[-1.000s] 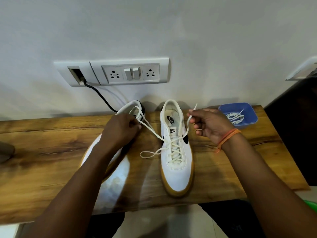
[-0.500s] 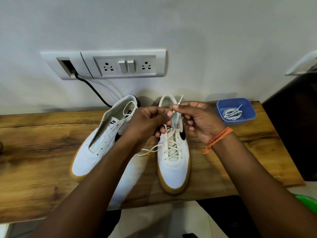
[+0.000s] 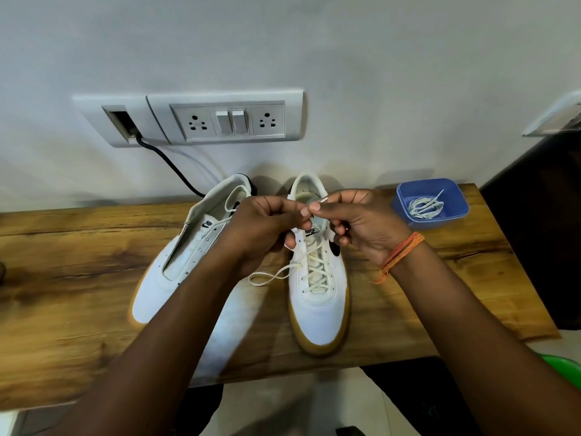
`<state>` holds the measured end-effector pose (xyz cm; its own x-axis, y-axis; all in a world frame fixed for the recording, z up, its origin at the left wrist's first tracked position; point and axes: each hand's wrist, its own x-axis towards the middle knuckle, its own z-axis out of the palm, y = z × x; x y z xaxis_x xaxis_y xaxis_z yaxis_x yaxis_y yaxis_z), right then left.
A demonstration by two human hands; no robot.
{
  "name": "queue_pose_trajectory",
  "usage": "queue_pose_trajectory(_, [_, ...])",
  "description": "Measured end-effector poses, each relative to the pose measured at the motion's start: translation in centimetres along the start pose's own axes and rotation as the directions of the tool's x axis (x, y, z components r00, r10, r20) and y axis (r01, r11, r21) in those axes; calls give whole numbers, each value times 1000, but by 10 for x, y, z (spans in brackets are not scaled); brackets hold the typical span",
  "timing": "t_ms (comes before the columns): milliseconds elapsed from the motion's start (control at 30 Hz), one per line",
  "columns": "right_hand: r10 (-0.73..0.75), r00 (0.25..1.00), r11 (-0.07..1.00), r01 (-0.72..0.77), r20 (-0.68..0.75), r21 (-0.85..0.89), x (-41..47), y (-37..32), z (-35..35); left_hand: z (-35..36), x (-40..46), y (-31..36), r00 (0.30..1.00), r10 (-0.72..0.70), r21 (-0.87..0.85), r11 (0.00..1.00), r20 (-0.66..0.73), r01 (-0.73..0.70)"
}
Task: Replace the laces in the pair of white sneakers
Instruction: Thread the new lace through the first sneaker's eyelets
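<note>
Your left hand (image 3: 267, 225) and right hand (image 3: 361, 228) meet above the laced sneaker (image 3: 319, 287), which stands near the middle of the worktop (image 3: 78, 278), heel at the back edge. Each grip pinches an end of the cream lace (image 3: 316, 269), fingertips touching. A loose loop lies on the wood left of that shoe. The other sneaker (image 3: 185, 259) lies angled just beside it, mostly unlaced. A blue tub (image 3: 432, 204) holding coiled laces (image 3: 424, 207) sits in the back right corner.

1. The sneakers (image 3: 317, 297) were seen in smooth white material with matt tan rubber-like soles.
2. The table (image 3: 78, 262) was finished in grained wood.
3. The blue tub (image 3: 405, 196) looked like glossy plastic.
</note>
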<state>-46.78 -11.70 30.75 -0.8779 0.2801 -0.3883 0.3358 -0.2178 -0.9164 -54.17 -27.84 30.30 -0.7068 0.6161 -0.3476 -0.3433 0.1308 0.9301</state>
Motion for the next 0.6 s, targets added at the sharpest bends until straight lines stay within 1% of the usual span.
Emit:
queue_pose_trajectory(33, [-4,1000,1000,4,-10,-30,0,0,-1,0,0,0,1000,-18,-53,998,-6,18])
queue_pose_trajectory(67, [-9,1000,998,8,-17,-56,1,1,-2,1,0,1,1000,-21,-65,998,-12,21])
queue_pose_trajectory(100, [-14,1000,997,13,-21,-72,0,1,-4,3,-1,1,1000,-12,-35,999,-21,11])
queue_pose_trajectory(200, [-16,1000,993,15,-9,-115,-1,2,-5,3,0,-2,998,48,112,993,-40,-43])
queue_pose_trajectory(267, [-22,1000,989,21,-2,-147,0,2,-6,-2,0,-1,994,111,236,966,-17,-104])
queue_pose_trajectory(333, [-22,1000,987,20,-15,-158,1,1,-8,-9,-3,7,984,172,441,880,57,-179])
queue_pose_trajectory(367, [-18,999,987,13,-30,-159,2,1,-10,-15,-5,13,982,167,519,833,92,-191])
queue_pose_trajectory(400, [-12,999,986,4,-46,-165,2,1,-12,-22,-8,20,986,124,562,810,114,-167])
queue_pose_trajectory(500, [8,993,975,-33,-115,-218,3,2,-18,-48,-16,38,982,-80,572,819,171,-33])
queue_pose_trajectory(600, [43,991,961,-76,-129,-265,4,4,-22,-70,-21,43,957,-213,648,760,196,36])
